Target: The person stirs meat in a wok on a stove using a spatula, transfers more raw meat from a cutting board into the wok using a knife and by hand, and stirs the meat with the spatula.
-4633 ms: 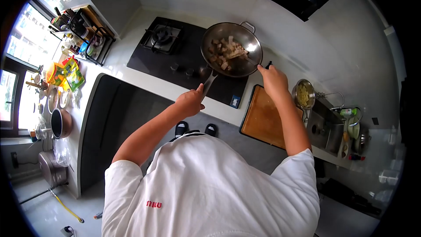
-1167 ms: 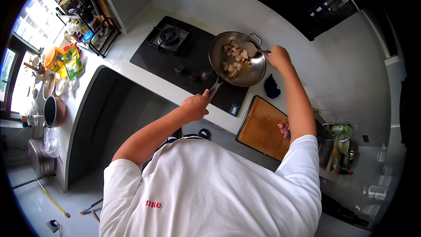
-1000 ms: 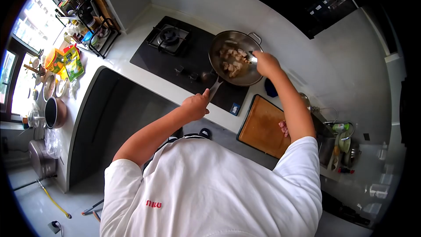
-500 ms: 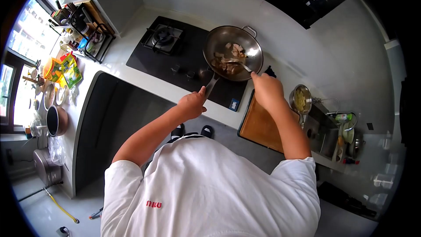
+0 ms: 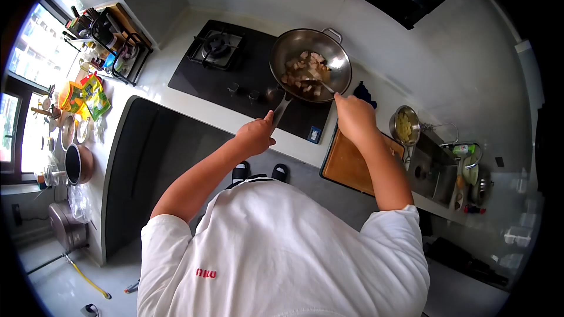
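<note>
Left hand grips the handle of the wok on the hob; right hand grasps what appears to be a spatula. We judge brisk stirring could fling meat over the rim.

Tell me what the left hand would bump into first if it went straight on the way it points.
The left hand holds the handle of the wok; straight along it, the wok's near side would probably come first, though depth is unclear from this view.
</note>
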Action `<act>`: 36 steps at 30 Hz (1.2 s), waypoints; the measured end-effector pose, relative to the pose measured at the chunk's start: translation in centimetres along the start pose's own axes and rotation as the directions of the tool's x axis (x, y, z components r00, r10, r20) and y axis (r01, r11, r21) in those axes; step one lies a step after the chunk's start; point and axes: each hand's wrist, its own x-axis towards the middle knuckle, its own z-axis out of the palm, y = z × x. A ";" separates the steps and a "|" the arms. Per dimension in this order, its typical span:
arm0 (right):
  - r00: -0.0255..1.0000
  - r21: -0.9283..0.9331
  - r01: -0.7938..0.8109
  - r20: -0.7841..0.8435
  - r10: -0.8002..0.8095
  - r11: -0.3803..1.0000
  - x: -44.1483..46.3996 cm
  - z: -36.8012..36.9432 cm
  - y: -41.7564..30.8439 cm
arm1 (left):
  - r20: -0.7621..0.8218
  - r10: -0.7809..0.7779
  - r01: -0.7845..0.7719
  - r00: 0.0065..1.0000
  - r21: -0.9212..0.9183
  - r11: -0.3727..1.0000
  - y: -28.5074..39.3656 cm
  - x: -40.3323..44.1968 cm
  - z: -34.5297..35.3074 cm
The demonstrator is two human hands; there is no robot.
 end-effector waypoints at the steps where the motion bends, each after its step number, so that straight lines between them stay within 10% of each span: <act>1: 0.998 0.020 -0.003 -0.057 0.004 1.000 0.6 0.4 0.4 | 0.007 -0.007 0.007 1.000 0.007 1.000 0.1 -0.1 0.0; 11: 0.989 0.380 0.096 -0.140 -0.045 0.920 2.0 -0.7 -0.7 | 0.003 -0.021 0.021 1.000 0.011 1.000 0.2 0.2 0.0; 25: 0.999 -0.018 0.053 0.001 -0.053 0.998 -1.6 -3.0 2.6 | -0.017 -0.007 0.007 1.000 -0.004 1.000 0.2 0.0 0.1; 36: 0.974 -0.014 0.132 -0.186 -0.133 0.991 2.1 -2.2 8.6 | -0.023 -0.038 0.038 0.999 0.004 0.999 0.7 -0.4 -0.2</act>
